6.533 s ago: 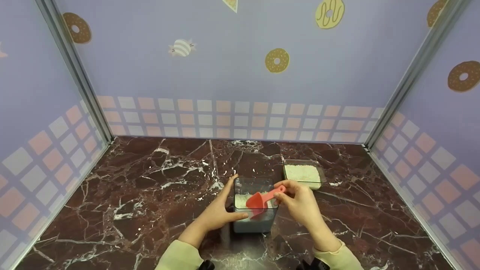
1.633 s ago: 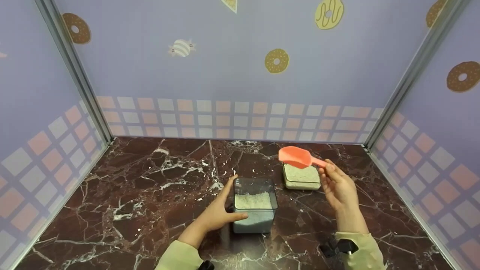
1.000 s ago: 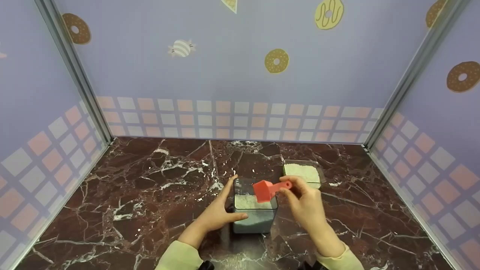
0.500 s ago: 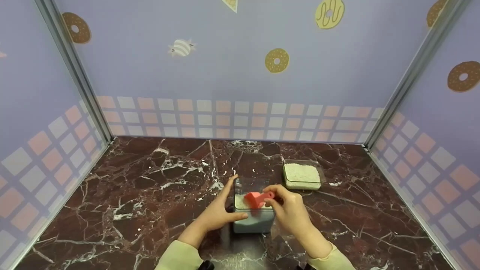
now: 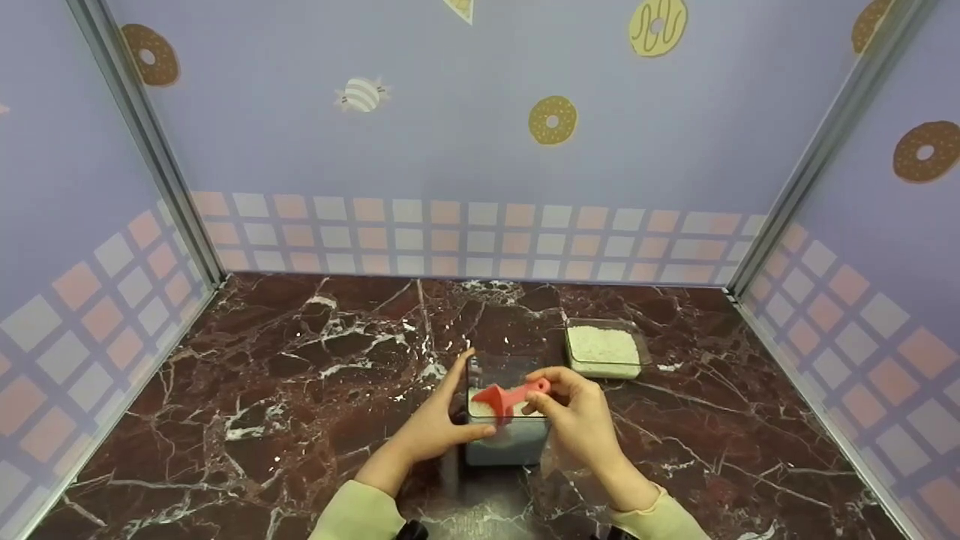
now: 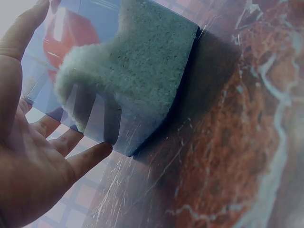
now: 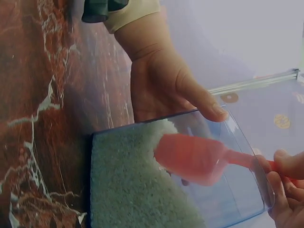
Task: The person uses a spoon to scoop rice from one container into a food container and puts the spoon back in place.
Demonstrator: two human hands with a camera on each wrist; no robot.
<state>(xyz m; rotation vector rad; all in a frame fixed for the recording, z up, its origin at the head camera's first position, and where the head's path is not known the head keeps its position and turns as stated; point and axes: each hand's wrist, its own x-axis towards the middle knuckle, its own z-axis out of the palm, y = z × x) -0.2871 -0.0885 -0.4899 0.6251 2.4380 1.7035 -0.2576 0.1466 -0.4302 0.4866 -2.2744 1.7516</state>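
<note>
A tall clear box [image 5: 510, 450] of white grains, which look like rice, stands at the front middle of the table. My left hand [image 5: 427, 427] holds its left side, thumb on the near wall and fingers along the side. With thumb and fingers my right hand [image 5: 581, 412] pinches the handle of a red scoop [image 7: 190, 156]. The scoop's bowl is inside the box, its lip touching the grains [image 7: 128, 175]. In the left wrist view the grains [image 6: 152, 52] slope, heaped higher on one side, and the scoop [image 6: 71, 35] shows through the wall.
A shallow clear container [image 5: 604, 367] full of similar grains stands behind and to the right of the tall box. Scattered white bits lie on the dark marbled table [image 5: 337, 420]. Patterned panels [image 5: 480, 240] enclose the back and both sides.
My right hand brought the scoop from above the shallow container to the tall box, then lowered it inside and shifted it slightly left. My left hand stayed on the box.
</note>
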